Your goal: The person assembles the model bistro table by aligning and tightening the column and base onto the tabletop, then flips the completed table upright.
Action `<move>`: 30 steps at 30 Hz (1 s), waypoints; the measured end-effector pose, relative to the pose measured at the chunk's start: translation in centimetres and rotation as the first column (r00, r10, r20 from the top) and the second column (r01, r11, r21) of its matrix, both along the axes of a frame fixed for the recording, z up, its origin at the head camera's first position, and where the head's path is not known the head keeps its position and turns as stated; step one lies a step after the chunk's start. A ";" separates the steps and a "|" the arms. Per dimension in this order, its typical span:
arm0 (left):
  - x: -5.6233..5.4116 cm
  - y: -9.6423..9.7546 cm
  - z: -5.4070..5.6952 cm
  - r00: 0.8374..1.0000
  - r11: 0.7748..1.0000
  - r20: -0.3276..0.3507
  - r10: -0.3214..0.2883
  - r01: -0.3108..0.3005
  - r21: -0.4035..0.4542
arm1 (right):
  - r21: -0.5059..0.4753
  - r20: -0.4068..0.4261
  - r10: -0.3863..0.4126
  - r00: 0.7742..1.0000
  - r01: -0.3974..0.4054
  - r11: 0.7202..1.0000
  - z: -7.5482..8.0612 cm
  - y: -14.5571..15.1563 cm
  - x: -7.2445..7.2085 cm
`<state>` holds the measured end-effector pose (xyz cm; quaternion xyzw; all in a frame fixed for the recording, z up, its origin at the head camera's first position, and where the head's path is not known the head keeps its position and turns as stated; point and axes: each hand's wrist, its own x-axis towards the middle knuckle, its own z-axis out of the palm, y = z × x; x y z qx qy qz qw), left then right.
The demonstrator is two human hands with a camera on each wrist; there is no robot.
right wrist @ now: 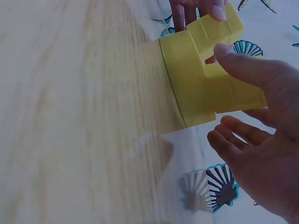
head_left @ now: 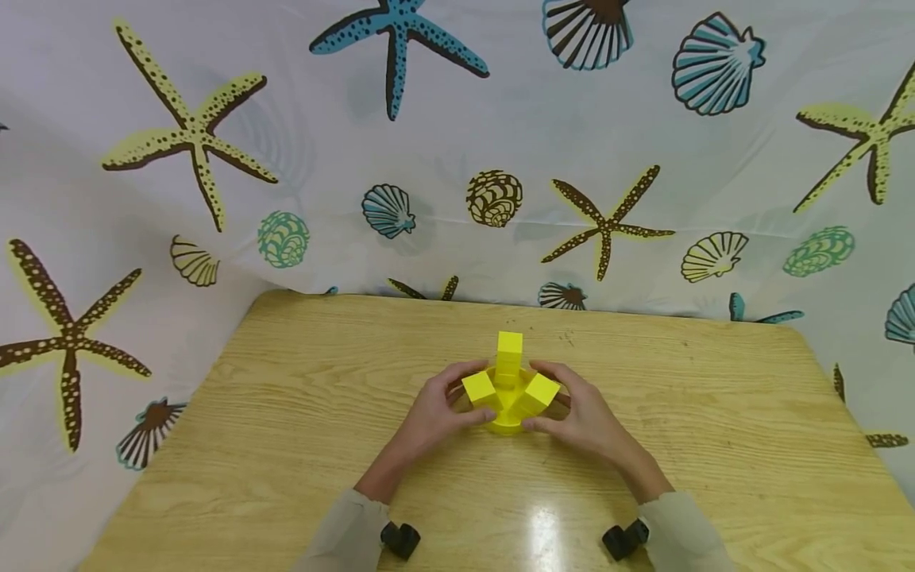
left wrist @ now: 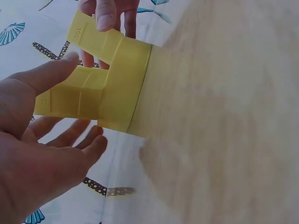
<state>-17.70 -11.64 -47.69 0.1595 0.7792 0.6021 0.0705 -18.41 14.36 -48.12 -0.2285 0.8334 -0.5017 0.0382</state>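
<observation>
A yellow piece with a round base (head_left: pixel 506 427) and three square posts stands upright on the table. One post (head_left: pixel 510 349) is at the back, with a left post (head_left: pixel 479 389) and a right post (head_left: pixel 540 390) nearer the front. My left hand (head_left: pixel 432 413) is loosely curved about the left side, thumb in front and fingers behind. Mirroring it, my right hand (head_left: pixel 589 417) surrounds the right post; the right wrist view shows gaps between its fingers and the yellow piece (right wrist: pixel 187 84). In the left wrist view, small raised digits mark the yellow piece (left wrist: pixel 124 81).
The wood-grain table (head_left: pixel 322 357) stretches out on both sides of the hands. White cloth (head_left: pixel 443 143) printed with starfish and shells hangs behind it and along its sides. Small black devices sit at the left cuff (head_left: pixel 350 528) and the right cuff (head_left: pixel 679 528).
</observation>
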 end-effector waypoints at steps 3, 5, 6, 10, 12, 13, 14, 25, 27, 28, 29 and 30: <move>-0.4 0.1 -0.2 0.997 0.997 0.069 -0.024 0.029 -0.067 | 0.037 0.007 -0.004 1.000 0.004 0.999 0.1 -0.3 -0.2; -0.6 0.2 -0.2 0.994 0.994 0.104 -0.036 0.047 -0.097 | 0.065 0.017 -0.006 1.000 0.005 0.998 0.1 -0.5 -0.3; -0.7 0.2 -0.2 0.992 0.994 0.118 -0.041 0.053 -0.100 | 0.076 0.023 -0.004 1.000 0.002 0.997 0.1 -0.6 -0.4; -1.1 0.3 -0.2 0.990 0.992 0.130 -0.046 0.060 -0.107 | 0.114 0.041 -0.007 0.999 0.003 0.993 0.0 -0.8 -0.6; -1.3 0.4 -0.3 0.992 0.991 0.115 -0.048 0.061 -0.117 | 0.121 0.043 -0.011 0.999 0.005 0.993 -0.1 -0.8 -0.6; -1.4 0.4 -0.3 0.993 0.990 0.107 -0.045 0.059 -0.129 | 0.124 0.041 -0.012 0.999 0.006 0.992 -0.2 -0.8 -0.7; -1.4 0.5 -0.4 0.995 0.989 0.095 -0.042 0.055 -0.140 | 0.128 0.036 -0.011 0.999 0.006 0.992 -0.2 -0.8 -0.7; -1.4 0.3 0.2 0.996 0.980 0.080 -0.042 0.057 -0.191 | 0.116 0.047 -0.040 0.998 0.035 0.993 0.2 -0.1 -0.2; -1.4 0.2 0.5 0.993 0.985 0.109 -0.033 0.051 -0.167 | 0.070 0.100 -0.053 0.994 0.046 0.997 0.6 0.1 0.0; -1.4 0.1 0.6 0.992 0.987 0.122 -0.025 0.044 -0.153 | 0.038 0.130 -0.054 0.990 0.050 0.998 0.8 0.3 0.1; -1.4 0.1 0.7 0.990 0.990 0.137 -0.016 0.035 -0.136 | 0.005 0.161 -0.052 0.986 0.052 0.999 1.1 0.4 0.2; -1.3 0.1 0.9 0.990 0.992 0.141 -0.009 0.026 -0.122 | -0.023 0.181 -0.046 0.982 0.051 0.998 1.3 0.5 0.3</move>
